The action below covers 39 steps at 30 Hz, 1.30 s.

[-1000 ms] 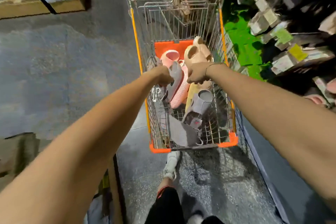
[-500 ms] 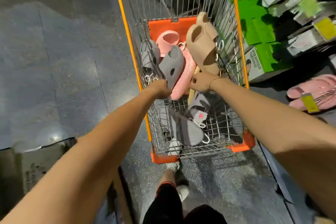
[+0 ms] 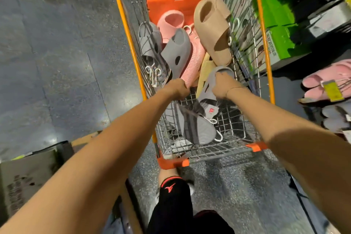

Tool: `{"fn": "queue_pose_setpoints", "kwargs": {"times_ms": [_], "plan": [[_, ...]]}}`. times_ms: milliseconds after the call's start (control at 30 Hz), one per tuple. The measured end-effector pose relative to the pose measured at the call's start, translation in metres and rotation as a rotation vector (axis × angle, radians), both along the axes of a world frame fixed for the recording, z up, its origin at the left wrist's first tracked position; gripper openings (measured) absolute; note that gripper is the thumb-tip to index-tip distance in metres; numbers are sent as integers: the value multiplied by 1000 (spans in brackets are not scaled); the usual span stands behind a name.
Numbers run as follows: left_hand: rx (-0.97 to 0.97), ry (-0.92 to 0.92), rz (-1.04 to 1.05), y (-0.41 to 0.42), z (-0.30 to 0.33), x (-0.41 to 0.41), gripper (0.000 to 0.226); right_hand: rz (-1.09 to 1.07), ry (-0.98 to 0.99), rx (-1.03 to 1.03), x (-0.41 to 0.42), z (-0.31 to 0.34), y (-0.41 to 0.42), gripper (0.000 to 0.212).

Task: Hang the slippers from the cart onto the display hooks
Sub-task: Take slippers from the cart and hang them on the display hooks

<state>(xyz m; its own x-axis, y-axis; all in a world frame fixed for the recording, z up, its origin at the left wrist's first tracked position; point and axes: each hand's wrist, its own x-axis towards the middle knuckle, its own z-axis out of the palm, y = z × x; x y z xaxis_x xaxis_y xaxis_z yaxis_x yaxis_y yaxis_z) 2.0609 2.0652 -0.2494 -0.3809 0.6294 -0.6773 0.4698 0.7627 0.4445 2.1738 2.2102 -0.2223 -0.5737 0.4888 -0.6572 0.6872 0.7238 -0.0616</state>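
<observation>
Grey slipper (image 3: 212, 83) – lengthwise along cart (image 3: 263, 57)

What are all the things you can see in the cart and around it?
cart: one, wire with orange trim, centre
grey slippers: about four, inside cart
pink slippers: two, middle of cart
beige slippers: a pair, far right of cart
white hooks: several, attached to the slippers
pink slippers on display: a pair, right edge
green boxes: several, shelf at right
left hand: grips a pink slipper's end
right hand: grips a grey slipper
</observation>
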Motion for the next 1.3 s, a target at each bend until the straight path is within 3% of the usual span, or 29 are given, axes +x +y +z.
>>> {"fn": "queue_pose_setpoints", "kwargs": {"times_ms": [100, 200, 300, 433, 567, 700, 800, 900, 1033, 1133, 1200, 1300], "plan": [[8, -115, -122, 4, -8, 21, 36, -61, 1, 15, 12, -14, 11, 44], [-77, -299, -288, 6, -24, 36, 50, -80, 5, -23, 21, -24, 16, 47], [-171, -491, -261, 10, -41, 55, 59, -96, 64, -4, 24, -34, 18, 41], [-128, -335, -279, 18, -57, 72, 56, -91, 128, 12, 26, -39, 16, 42], [78, -241, 27, 27, -65, 74, 36, -94, 170, -3, 26, -40, 17, 47], [118, -617, 634, 42, -64, 77, 16, -169, 233, -35, 32, -43, 19, 45], [43, -855, 1008, 49, -65, 84, 20, -206, 305, -68, 38, -45, 17, 37], [68, -885, 1167, 53, -57, 92, 18, -198, 347, -66, 37, -43, 14, 36], [211, -814, 1319, 60, -54, 88, 46, -202, 585, -36, 37, -29, 8, 44], [315, -793, 1340, 57, -31, 74, 41, -393, 763, 141, 51, -21, -7, 35], [339, -780, 1341, 53, -16, 64, 32, -522, 618, 161, 65, -20, -20, 22], [353, -790, 1329, 48, -1, 55, 20, -507, -22, -139, 81, -28, -42, 37]]}}
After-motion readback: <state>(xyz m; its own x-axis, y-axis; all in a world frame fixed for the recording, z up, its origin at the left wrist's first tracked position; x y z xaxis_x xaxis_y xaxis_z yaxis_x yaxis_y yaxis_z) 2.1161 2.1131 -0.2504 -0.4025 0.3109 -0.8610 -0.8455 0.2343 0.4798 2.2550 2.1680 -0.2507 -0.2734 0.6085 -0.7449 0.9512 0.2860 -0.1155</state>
